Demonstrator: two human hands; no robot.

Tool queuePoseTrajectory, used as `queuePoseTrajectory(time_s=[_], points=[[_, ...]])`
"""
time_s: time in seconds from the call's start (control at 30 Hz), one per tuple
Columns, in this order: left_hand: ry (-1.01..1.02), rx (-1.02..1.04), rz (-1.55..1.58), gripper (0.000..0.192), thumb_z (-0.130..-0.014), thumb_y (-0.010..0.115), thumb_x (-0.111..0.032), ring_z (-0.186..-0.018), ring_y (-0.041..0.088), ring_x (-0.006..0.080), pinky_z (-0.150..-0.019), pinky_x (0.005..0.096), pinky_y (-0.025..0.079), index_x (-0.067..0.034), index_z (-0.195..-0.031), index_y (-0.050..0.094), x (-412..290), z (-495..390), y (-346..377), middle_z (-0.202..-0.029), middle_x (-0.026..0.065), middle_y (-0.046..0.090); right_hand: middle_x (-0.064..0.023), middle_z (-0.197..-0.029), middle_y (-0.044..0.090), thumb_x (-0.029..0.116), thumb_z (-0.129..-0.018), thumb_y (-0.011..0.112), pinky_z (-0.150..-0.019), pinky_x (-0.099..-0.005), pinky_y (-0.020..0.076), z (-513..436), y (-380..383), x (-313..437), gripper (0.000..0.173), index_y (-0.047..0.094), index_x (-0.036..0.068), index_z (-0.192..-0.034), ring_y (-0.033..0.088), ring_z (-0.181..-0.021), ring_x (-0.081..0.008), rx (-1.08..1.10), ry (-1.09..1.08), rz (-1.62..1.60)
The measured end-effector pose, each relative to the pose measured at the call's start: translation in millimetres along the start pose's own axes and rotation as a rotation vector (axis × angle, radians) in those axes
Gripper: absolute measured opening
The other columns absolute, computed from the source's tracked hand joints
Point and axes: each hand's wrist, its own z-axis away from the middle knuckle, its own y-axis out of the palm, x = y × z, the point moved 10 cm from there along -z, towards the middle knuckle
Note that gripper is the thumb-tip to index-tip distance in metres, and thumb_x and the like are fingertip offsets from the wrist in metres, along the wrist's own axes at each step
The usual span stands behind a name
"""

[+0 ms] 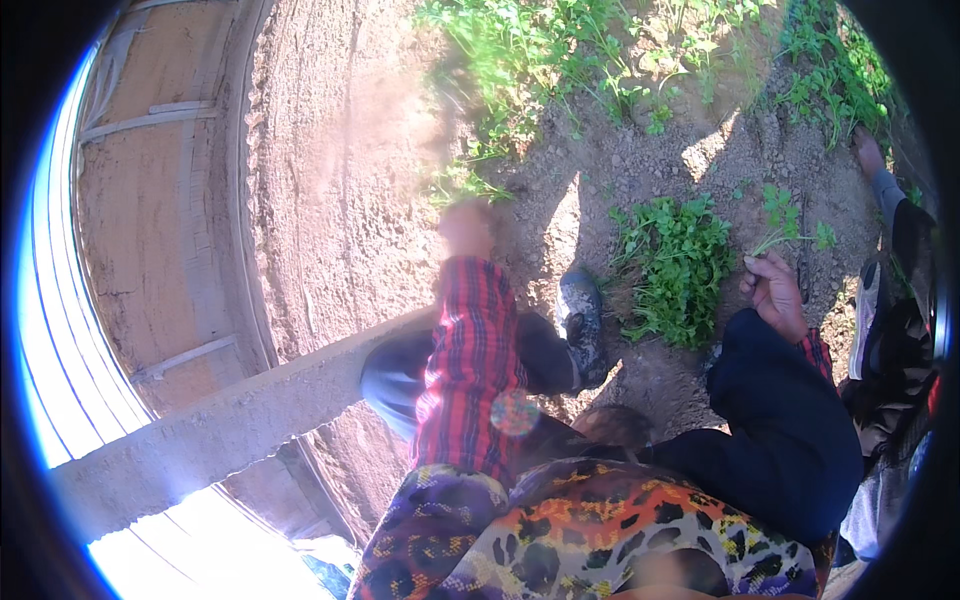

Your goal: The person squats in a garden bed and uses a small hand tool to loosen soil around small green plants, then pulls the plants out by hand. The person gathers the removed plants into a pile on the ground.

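My right hand (780,296) pinches the stem of a small leafy sprig (782,217) that looks like celery or parsley. Left of that hand, a dense pile of the same cut or pulled greens (679,270) lies on the soil, stems mostly toward the left. My left hand (466,229), in a red plaid sleeve, reaches forward and is blurred by motion. Just beyond its fingers is a low green plant (472,186); whether the fingers grip it cannot be made out.
Leafy plants (555,60) grow in the soil ahead. On the right, another person's hand (868,154) is at more plants (840,82). A concrete-like beam (225,420) crosses at lower left, beside an earthen wall (150,247). My shoe (581,322) stands beside the pile.
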Motion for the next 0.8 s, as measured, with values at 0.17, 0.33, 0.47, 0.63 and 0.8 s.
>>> queuePoseTrajectory(time_s=[0.17,0.33,0.47,0.63,0.8], points=[[0.284,-0.011,-0.675,0.026,-0.094,0.062,-0.012,-0.086,0.067,0.0221,-0.072,0.0301,0.058,0.006,-0.112,0.058,9,-33,-46,-0.095,0.0135,0.066,0.0002,-0.081,0.060,-0.002,-0.090,0.063,-0.061,-0.0291,0.0475,-3,2,-1,0.015,0.056,0.010,-0.095,0.056,-0.066,-0.0108,0.021,0.005,0.036],[0.115,-0.039,-0.336,0.030,-0.089,0.067,-0.022,-0.096,0.064,0.0222,-0.076,0.0275,0.052,-0.001,-0.111,0.065,73,89,36,-0.102,0.0156,0.067,0.0004,-0.080,0.060,-0.001,-0.090,0.064,-0.058,-0.0279,0.0472,3,12,-5,0.013,0.059,0.007,-0.098,0.056,-0.065,-0.0101,0.060,0.023,0.117],[-0.037,0.561,-0.396,0.023,-0.089,0.069,-0.012,-0.056,0.058,0.0114,-0.049,0.0242,0.046,0.003,-0.105,0.064,100,210,133,-0.078,0.0048,0.064,0.0003,-0.077,0.061,0.005,-0.083,0.075,-0.051,-0.0230,0.0416,6,6,19,0.037,0.061,0.001,-0.117,0.054,-0.058,-0.0059,-0.108,-0.186,0.500],[-0.104,1.041,-0.420,0.030,-0.088,0.072,-0.015,-0.066,0.059,0.0104,-0.057,0.0249,0.046,0.002,-0.112,0.066,104,314,216,-0.081,0.0050,0.066,-0.0011,-0.082,0.061,-0.002,-0.082,0.072,-0.056,-0.0210,0.0461,15,37,39,0.058,0.052,0.003,-0.136,0.057,-0.066,-0.0066,0.070,-0.364,0.591],[-0.372,1.086,-0.397,0.025,-0.087,0.073,-0.011,-0.066,0.061,0.0116,-0.059,0.0240,0.048,0.003,-0.107,0.068,144,344,245,-0.083,0.0051,0.068,-0.0012,-0.084,0.062,-0.001,-0.082,0.072,-0.059,-0.0217,0.0473,14,42,38,0.059,0.052,0.003,-0.137,0.058,-0.070,-0.0059,0.101,-0.342,0.633]])
